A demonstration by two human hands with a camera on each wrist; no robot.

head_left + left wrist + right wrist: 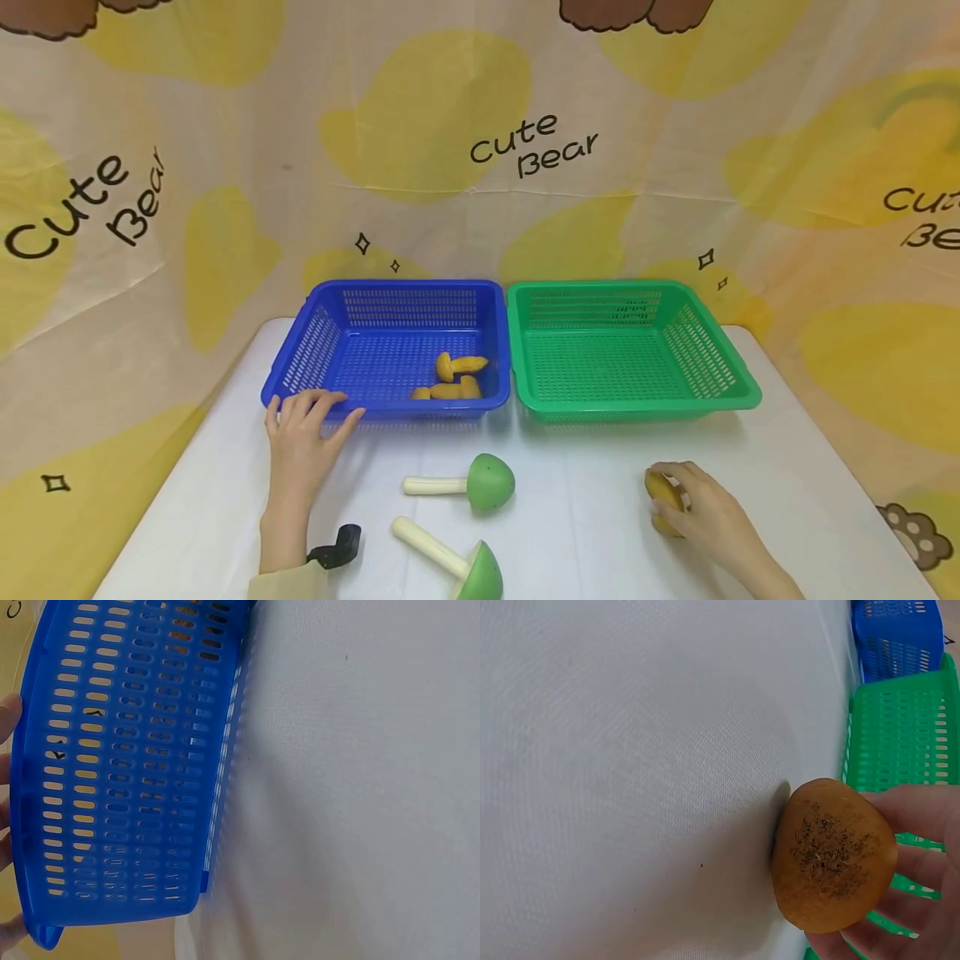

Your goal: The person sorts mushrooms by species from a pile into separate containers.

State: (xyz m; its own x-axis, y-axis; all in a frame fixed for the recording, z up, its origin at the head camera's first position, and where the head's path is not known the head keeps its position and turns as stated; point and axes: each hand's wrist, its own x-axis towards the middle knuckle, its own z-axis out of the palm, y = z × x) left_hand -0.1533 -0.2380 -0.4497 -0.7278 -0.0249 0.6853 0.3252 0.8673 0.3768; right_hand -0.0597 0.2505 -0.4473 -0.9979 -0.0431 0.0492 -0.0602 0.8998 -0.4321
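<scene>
My left hand [303, 425] is at the front left corner of the blue basket [386, 409], its fingers spread loosely over the rim. In the left wrist view, fingertips show along the edge of the basket's slotted wall [112, 780]. My right hand [712, 508] grips a rounded golden-brown piece [832, 859] with dark flecks on its domed face; whether it has a stem is hidden. It is at or just above the white cloth. Two green-capped mushrooms with pale stems lie in front of the blue basket, the farther mushroom [491, 483] and the nearer mushroom [482, 575].
Yellow-brown mushrooms [461, 365] lie in the blue basket's front right part. A green basket [637, 406] stands right beside it. White cloth [570, 517] covers the table. A printed curtain [420, 117] hangs behind. A black device [341, 546] is at my left wrist.
</scene>
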